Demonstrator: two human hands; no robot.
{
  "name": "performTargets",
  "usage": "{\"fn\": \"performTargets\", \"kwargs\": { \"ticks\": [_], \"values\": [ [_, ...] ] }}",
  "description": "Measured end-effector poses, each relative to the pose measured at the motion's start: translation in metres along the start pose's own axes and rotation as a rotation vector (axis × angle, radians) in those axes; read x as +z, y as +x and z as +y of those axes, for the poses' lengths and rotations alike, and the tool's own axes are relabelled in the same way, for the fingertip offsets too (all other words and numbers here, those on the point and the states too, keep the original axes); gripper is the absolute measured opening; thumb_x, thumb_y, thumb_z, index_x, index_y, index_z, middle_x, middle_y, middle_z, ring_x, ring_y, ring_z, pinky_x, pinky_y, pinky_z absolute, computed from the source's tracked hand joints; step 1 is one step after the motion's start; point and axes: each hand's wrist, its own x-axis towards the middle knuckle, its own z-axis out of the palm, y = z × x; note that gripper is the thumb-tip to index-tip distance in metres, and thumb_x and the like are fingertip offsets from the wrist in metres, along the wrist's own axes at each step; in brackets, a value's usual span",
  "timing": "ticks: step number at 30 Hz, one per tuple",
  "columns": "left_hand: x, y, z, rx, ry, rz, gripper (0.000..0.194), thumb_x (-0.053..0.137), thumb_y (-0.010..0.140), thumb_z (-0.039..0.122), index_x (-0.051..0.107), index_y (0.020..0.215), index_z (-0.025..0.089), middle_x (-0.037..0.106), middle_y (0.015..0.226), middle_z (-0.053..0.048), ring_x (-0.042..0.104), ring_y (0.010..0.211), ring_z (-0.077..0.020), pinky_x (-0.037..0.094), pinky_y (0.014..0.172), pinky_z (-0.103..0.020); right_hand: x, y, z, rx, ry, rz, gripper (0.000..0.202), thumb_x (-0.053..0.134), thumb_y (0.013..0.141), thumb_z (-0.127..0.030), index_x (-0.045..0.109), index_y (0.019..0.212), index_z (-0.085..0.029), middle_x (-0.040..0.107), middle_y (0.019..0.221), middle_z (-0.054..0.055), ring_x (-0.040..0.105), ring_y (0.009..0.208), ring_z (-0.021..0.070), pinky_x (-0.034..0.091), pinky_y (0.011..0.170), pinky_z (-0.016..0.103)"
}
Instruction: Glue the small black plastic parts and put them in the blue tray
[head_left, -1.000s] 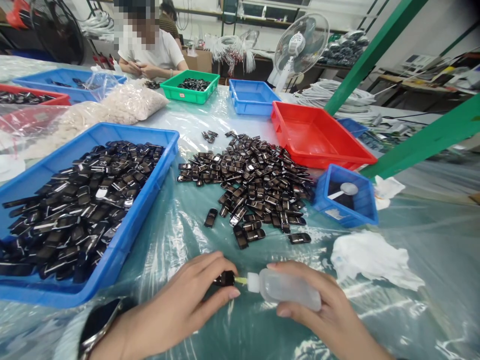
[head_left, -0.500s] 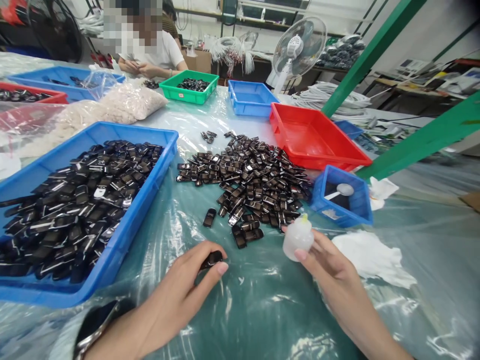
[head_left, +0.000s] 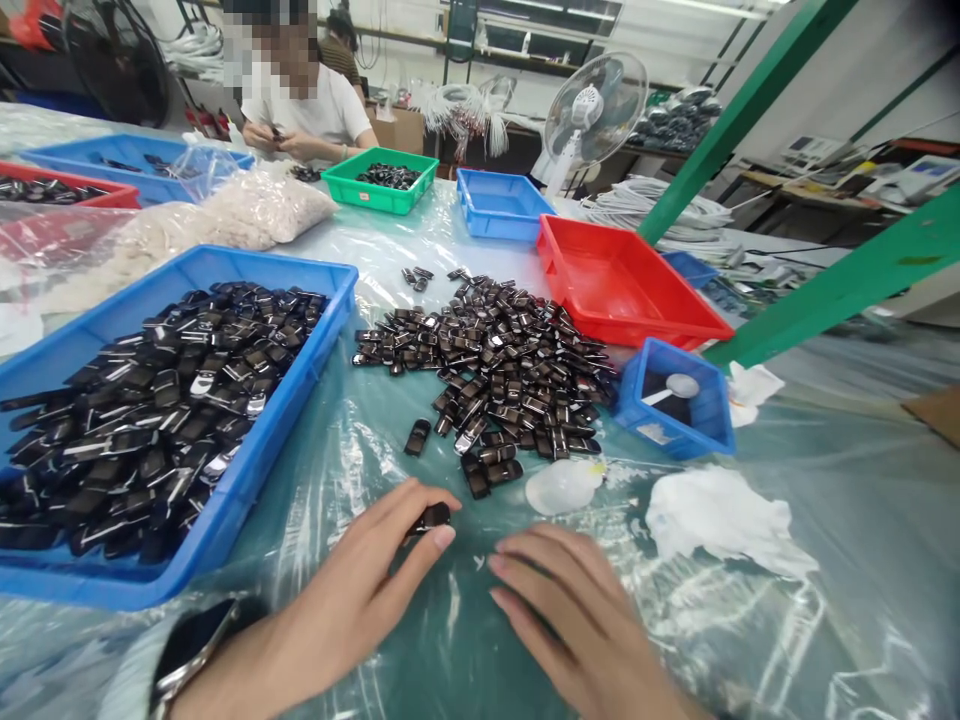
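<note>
Between the thumb and fingers of my left hand (head_left: 375, 570) is a small glossy black plastic piece (head_left: 431, 517), partly hidden by the fingers. My right hand (head_left: 574, 610) hovers over the plastic-covered table with its fingers apart and nothing in them. Just beyond it a translucent white squeeze bottle (head_left: 562, 487) lies on its side, yellow tip to the right. A large heap of similar black pieces (head_left: 510, 350) spreads behind the bottle. On the left, a blue tray (head_left: 300, 420) holds many more of them.
To the right stand a small blue bin (head_left: 675, 435) with a white spoon in it, a crumpled white cloth (head_left: 720, 515) and a red tray (head_left: 637, 320). A green post (head_left: 750, 110) rises at the right. Across the table sits a person (head_left: 307, 110) near a green tray (head_left: 379, 200).
My right hand has let go of the squeeze bottle, which now lies on the table, and has moved left and nearer to my left hand. The left hand still holds its piece.
</note>
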Motion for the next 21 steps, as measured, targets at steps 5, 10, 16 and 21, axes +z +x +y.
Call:
{"fn": "performTargets", "kwargs": {
  "ticks": [5,10,16,21],
  "values": [
    [0.002,0.0,-0.003,0.03,0.014,-0.007,0.015,0.04,0.101,0.025,0.049,0.113,0.028,0.057,0.106,0.001,0.055,0.1,-0.019,0.041,0.085,-0.031,0.019,0.005,-0.003,0.043,-0.001,-0.126,0.027,0.042,0.092,-0.005,0.065,0.095,-0.019,0.067,0.091,0.009,0.06,0.086,0.0235,0.051,0.069,0.035],
    [0.005,-0.001,-0.009,0.048,0.031,-0.006,0.016,0.04,0.101,0.029,0.047,0.115,0.03,0.057,0.106,0.001,0.055,0.1,-0.0192,0.042,0.085,-0.031,0.014,0.008,0.001,0.194,0.191,-0.031,0.021,0.046,0.092,-0.005,0.061,0.094,-0.02,0.062,0.085,0.006,0.058,0.078,0.0197,0.047,0.066,0.033],
    [0.006,-0.001,-0.007,0.083,0.092,-0.049,0.017,0.039,0.101,0.03,0.046,0.116,0.028,0.056,0.105,-0.001,0.055,0.098,-0.0207,0.044,0.082,-0.034,0.005,0.016,-0.007,0.53,0.559,-0.025,0.012,0.05,0.093,-0.018,0.059,0.093,-0.025,0.063,0.081,0.0,0.061,0.075,0.0152,0.048,0.066,0.027],
    [0.007,-0.003,-0.002,0.211,0.18,-0.107,0.017,0.036,0.102,0.031,0.047,0.112,0.024,0.056,0.1,-0.003,0.056,0.094,-0.0214,0.047,0.08,-0.034,0.009,0.022,-0.014,0.771,0.966,-0.142,0.012,0.055,0.091,-0.031,0.059,0.083,-0.022,0.064,0.07,-0.002,0.061,0.067,0.0103,0.05,0.065,0.021]
  ]
}}
